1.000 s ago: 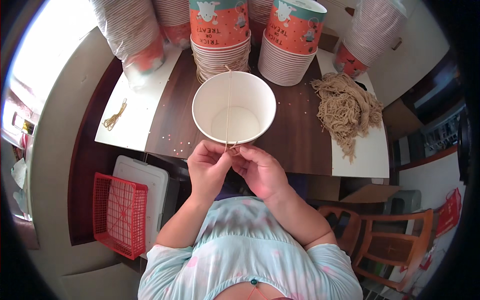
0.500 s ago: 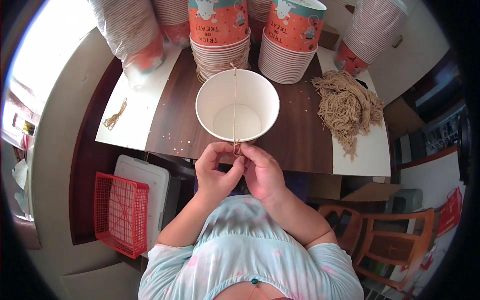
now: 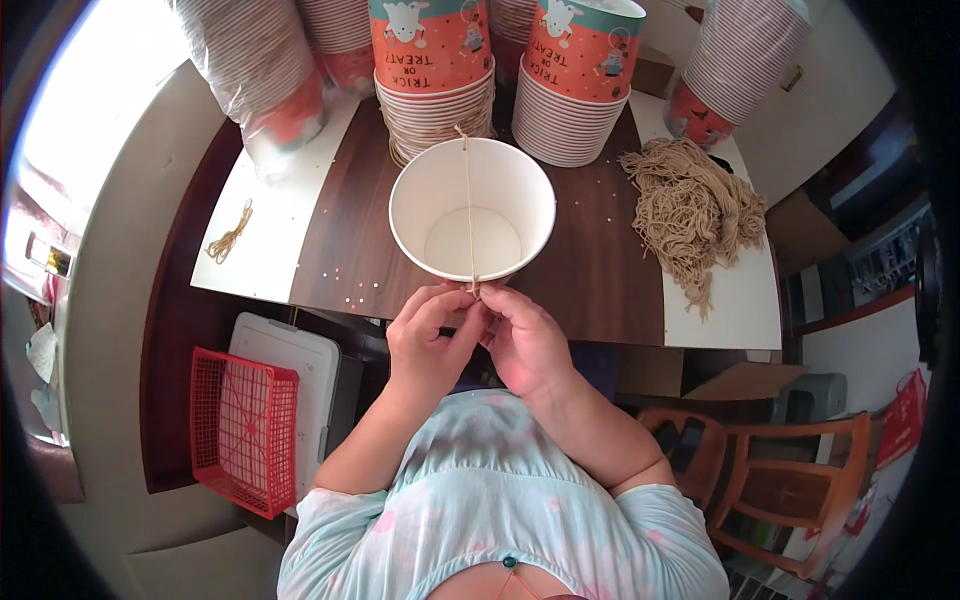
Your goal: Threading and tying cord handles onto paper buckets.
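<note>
A white-lined paper bucket (image 3: pixel 425 205) stands at the near edge of the brown tabletop (image 3: pixel 600 270). A thin beige string (image 3: pixel 470 185) runs across its mouth, from a knot at the far rim to the near rim. Just below that near rim, my left hand (image 3: pixel 430 332) pinches the string's end between thumb and fingers. My right hand (image 3: pixel 527 340) pinches the same end from the other side, the fingertips of both hands almost touching. A small knot or loop shows between them, partly hidden by the fingers.
Stacked orange paper buckets (image 3: pixel 430 55) and a second stack (image 3: pixel 580 60) stand behind, with plastic-wrapped stacks (image 3: pixel 250 60) to the left. A tangled heap of beige strings (image 3: pixel 690 205) lies right; a small string bundle (image 3: pixel 230 235) lies left. Below are a red basket (image 3: pixel 245 430) and wooden chair (image 3: pixel 790 490).
The loose loop at the near rim has drawn smaller between my fingertips. Both hands stay close together at the string, with only a slight shift of the fingers.
</note>
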Motion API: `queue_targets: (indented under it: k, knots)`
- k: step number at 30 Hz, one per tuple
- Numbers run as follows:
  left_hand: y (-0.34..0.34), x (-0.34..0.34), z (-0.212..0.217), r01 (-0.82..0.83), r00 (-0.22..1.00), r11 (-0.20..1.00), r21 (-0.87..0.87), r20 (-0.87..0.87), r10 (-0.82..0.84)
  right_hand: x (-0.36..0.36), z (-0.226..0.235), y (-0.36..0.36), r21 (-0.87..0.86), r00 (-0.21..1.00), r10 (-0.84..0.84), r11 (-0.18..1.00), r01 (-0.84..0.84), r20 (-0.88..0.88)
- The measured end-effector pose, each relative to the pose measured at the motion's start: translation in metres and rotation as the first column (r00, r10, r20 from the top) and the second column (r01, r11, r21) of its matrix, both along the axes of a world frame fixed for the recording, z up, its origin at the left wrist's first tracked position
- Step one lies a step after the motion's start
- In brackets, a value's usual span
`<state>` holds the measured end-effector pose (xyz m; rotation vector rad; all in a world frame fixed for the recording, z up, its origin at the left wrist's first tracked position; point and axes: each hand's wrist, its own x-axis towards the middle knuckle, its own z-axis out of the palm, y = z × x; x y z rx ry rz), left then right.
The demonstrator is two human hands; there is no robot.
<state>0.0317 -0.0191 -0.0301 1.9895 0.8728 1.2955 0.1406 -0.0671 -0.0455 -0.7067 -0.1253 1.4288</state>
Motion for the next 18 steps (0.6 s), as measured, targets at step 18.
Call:
queue_targets:
  k: [18]
  knots:
    - [0.019,-0.019,0.003,0.411,0.893,0.739,-0.533,0.400,-0.209,0.030,0.008,0.000,-0.023,0.718,0.113,0.991,-0.133,0.686]
